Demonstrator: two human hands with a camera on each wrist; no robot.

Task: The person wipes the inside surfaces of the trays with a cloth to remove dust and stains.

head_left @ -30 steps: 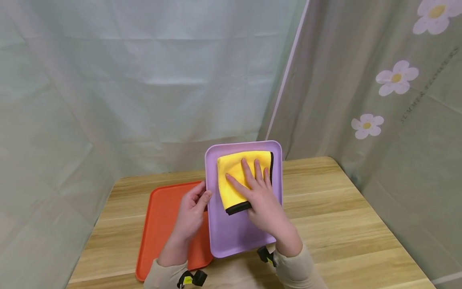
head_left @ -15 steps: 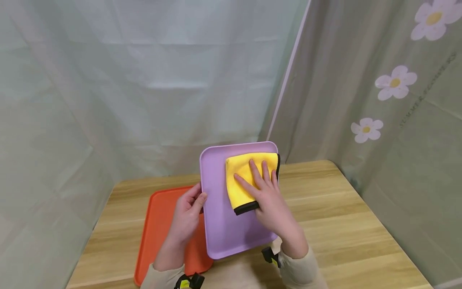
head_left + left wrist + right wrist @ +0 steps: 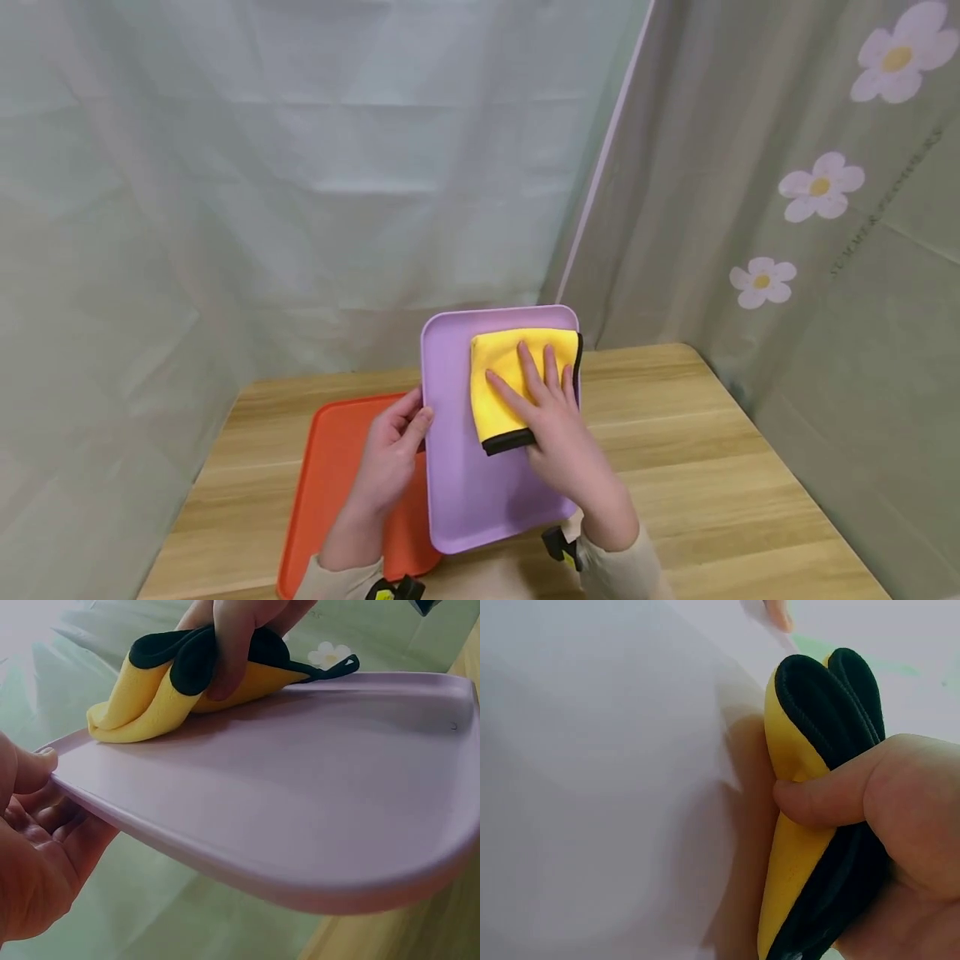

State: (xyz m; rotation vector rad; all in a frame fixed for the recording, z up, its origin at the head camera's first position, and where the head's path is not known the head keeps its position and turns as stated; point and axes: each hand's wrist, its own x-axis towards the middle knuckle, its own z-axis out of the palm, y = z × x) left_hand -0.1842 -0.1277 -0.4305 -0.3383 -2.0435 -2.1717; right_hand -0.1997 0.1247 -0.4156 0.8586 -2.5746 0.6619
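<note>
A purple tray (image 3: 480, 492) is held up off the table, tilted toward me. My left hand (image 3: 393, 442) grips its left rim, thumb on top and fingers underneath, as the left wrist view shows. On the tray's upper right part lies a folded yellow cloth (image 3: 498, 358) with black edging. My right hand (image 3: 558, 433) spreads its fingers over the cloth and presses it on the tray. From the right wrist view, the thumb (image 3: 821, 799) is tucked against the folded layers, pinching the cloth (image 3: 791, 859) against the fingers.
An orange tray (image 3: 330, 467) lies on the wooden table (image 3: 720, 467), partly behind the purple tray and my left arm. Pale curtains (image 3: 360, 183) hang behind and beside the table, with printed white flowers (image 3: 821, 185) on the right one.
Over the last second the right hand has slid the cloth rightward across the purple tray, toward its right rim. The left hand keeps its grip, with the tray shifting only slightly.
</note>
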